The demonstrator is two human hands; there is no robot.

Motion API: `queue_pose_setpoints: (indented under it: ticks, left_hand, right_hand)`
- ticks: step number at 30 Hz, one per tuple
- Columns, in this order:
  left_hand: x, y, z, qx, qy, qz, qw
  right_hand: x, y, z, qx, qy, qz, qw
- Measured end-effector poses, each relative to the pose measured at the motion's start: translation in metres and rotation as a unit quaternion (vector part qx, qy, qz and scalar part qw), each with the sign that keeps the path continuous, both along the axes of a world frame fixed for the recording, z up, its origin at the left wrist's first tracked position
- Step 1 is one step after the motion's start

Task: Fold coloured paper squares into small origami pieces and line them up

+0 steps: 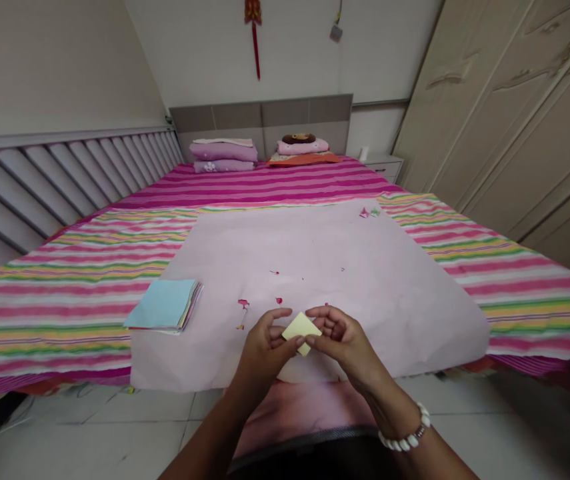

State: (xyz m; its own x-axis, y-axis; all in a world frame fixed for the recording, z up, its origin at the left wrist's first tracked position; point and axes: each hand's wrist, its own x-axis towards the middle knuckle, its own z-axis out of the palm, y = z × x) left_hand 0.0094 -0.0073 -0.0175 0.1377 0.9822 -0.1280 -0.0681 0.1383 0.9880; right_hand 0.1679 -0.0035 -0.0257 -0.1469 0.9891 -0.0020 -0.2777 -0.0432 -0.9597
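Observation:
A small pale yellow piece of paper (pixel 301 329), folded, is held just above the near edge of a large pink sheet (pixel 325 267) spread on the bed. My left hand (pixel 265 347) pinches its left side between thumb and fingers. My right hand (pixel 337 337) pinches its right side; a white bead bracelet sits on that wrist. A stack of coloured paper squares (pixel 165 307), light blue on top, lies to the left at the pink sheet's edge.
Small pink paper scraps (pixel 243 304) lie on the sheet near my hands, and two tiny folded pieces (pixel 369 213) sit at its far right. The striped bedcover (pixel 65 287) spreads around; folded bedding and pillows (pixel 223 155) sit at the headboard. A wardrobe (pixel 515 113) stands right.

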Motion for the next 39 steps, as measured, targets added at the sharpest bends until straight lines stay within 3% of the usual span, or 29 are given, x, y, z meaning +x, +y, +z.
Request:
queue_pose_setpoints:
  ticks: [7, 12, 16, 22, 28, 35, 39]
  left_hand:
    - [-0.004, 0.001, 0.006, 0.000, 0.041, -0.026, 0.999]
    - [-0.010, 0.001, 0.006, 0.027, -0.003, -0.080, 0.996]
    - [-0.012, 0.002, 0.004, 0.036, 0.012, -0.037, 0.999]
    - [-0.014, 0.003, 0.005, 0.119, 0.115, -0.017, 0.986]
    - [-0.013, 0.003, 0.012, 0.107, 0.149, 0.014, 0.983]
    - [-0.016, 0.001, 0.010, 0.126, 0.187, 0.001, 0.974]
    - [-0.015, 0.002, 0.008, 0.174, 0.195, 0.001, 0.965]
  right_hand:
    - [0.004, 0.000, 0.000, -0.006, -0.023, 0.000, 1.000]
    - [0.007, 0.001, 0.000, 0.000, 0.021, 0.002, 1.000]
    - [0.005, 0.001, 0.002, 0.012, 0.014, -0.027, 0.999]
    - [0.005, 0.000, 0.002, 0.043, -0.059, -0.034, 0.997]
    - [0.005, -0.001, 0.001, 0.050, -0.101, -0.024, 0.993]
    - [0.005, -0.001, 0.004, 0.109, -0.157, -0.043, 0.981]
    - [0.004, -0.002, 0.007, 0.195, -0.224, -0.041, 0.954]
